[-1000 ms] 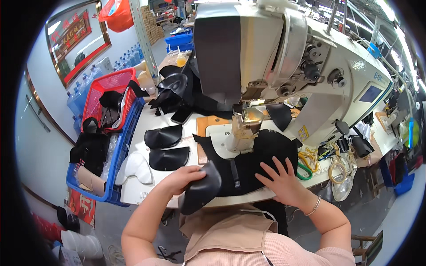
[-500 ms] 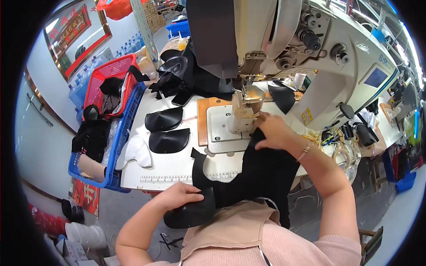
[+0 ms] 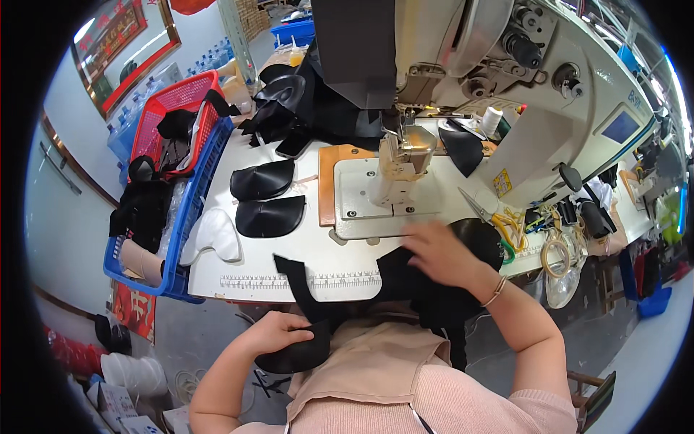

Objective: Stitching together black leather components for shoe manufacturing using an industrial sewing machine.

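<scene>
In my left hand (image 3: 278, 334), pinched between thumb and fingers, is a curved black piece (image 3: 295, 356) with a smooth leathery face, at the front of the table. My right hand (image 3: 442, 253) lies over a large black fabric piece (image 3: 405, 278), its fingers stretched out and a little blurred. A notched strip of that fabric (image 3: 295, 278) reaches left across the ruler marks; where it meets the held piece is hard to see. Just beyond my right hand stands the post of a sewing machine (image 3: 399, 173). A rounded shiny black piece (image 3: 477, 242) shows beside my right wrist.
Two curved black pieces (image 3: 270, 216) and a white shaped piece (image 3: 213, 237) lie on the left. Blue and red baskets (image 3: 189, 217) flank the table. Yellow-handled scissors (image 3: 510, 230) and tape rolls (image 3: 555, 257) are at right; black pieces (image 3: 285, 90) pile at the back.
My right hand has drawn back from the machine's post toward me, and the black fabric has come with it. Scissors now show at right. My left hand still grips the curved piece, slightly lower left.
</scene>
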{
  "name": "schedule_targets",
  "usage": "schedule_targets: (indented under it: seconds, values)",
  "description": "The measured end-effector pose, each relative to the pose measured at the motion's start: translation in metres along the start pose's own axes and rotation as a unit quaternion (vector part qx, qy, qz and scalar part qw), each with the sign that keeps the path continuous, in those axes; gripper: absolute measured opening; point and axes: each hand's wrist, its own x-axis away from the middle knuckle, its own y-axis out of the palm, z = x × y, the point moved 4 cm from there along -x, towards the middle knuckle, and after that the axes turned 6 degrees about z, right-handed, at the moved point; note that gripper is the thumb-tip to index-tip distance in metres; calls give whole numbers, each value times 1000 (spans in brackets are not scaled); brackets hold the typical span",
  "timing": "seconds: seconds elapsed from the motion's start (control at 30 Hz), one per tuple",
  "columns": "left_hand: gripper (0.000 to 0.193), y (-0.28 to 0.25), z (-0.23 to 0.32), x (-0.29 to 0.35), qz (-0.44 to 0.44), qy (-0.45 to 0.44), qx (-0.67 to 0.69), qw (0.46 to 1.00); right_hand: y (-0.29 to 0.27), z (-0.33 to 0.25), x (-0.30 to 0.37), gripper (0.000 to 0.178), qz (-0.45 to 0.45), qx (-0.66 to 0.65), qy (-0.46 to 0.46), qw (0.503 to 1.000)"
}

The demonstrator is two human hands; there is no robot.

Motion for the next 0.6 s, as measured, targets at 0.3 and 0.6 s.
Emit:
schedule_targets:
  seconds: [0.3,0.6]
  values:
    - [17,-36,85,19,-25,104,133,985,25,9,-12,39,-120,-170,141,968]
    - [28,23,113,-100,-41,33,13,999,34,11,-16,23,-57,-217,177,958]
